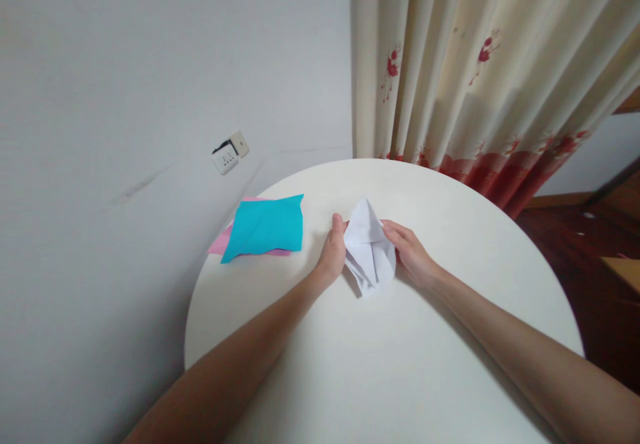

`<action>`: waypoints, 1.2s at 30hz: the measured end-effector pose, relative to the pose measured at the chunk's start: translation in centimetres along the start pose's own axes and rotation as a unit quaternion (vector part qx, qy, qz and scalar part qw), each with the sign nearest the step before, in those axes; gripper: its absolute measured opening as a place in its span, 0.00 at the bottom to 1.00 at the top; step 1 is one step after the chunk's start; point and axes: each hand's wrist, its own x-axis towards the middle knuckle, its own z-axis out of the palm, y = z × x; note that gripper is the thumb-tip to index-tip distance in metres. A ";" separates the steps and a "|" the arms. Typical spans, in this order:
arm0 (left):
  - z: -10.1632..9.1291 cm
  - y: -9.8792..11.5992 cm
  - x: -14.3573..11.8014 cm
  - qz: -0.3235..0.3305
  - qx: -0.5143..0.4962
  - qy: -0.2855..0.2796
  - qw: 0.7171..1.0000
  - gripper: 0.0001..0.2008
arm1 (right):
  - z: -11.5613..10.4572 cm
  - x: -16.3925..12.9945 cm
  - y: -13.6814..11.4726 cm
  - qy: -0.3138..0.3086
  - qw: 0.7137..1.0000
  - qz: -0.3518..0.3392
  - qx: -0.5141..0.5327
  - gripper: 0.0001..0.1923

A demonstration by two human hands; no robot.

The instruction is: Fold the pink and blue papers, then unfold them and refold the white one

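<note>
Head view, looking down on a round white worktop (400, 364) set against a pale wall. At its centre we see a white sheet of paper (369, 247), partly folded: its upper end comes to a point, creased flaps run down its middle, and its lower end is bunched and lifted a little off the surface. The left hand (333, 251) grips the paper's left edge, thumb on top and fingers closed round the side. The right hand (411, 252) holds the right edge in the same narrow pinch, fingertips resting on the upper flap. Both forearms reach in from the bottom of the picture.

We judge the folding to be partway along: several creases are already set and a pointed form has appeared, yet the lower part remains loose and no finished figure can be recognised. How many folds are left we cannot tell.

Well apart to the left, near the worktop's rim, lies a flat blue sheet (265, 227) on top of a pink sheet (223, 241), both apparently unfolded. Behind the worktop hang a flowered curtain (480, 71) and, on the wall, a socket (229, 154).
</note>
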 end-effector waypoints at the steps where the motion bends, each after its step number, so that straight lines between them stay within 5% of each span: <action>1: 0.1 -0.1 0.1 -0.006 -0.030 -0.025 0.999 0.41 | 0.0 0.0 -0.1 0.007 1.000 -0.013 -0.011 0.25; 10: 1.6 0.8 -0.9 -0.068 -0.148 -0.116 0.980 0.35 | -0.5 0.4 0.2 0.107 0.989 -0.056 -0.091 0.27; 15: 1.4 0.4 -1.0 -0.056 -0.132 -0.081 0.986 0.33 | -0.2 0.1 0.1 0.102 0.993 -0.016 -0.060 0.34; 22: 1.1 0.0 -0.9 -0.006 -0.054 -0.071 0.996 0.33 | -0.1 0.0 0.1 0.070 0.995 -0.023 -0.072 0.23; 36: 0.8 0.0 -0.6 -0.084 -0.135 -0.064 0.985 0.29 | -0.1 0.0 0.0 0.066 0.995 -0.040 -0.061 0.24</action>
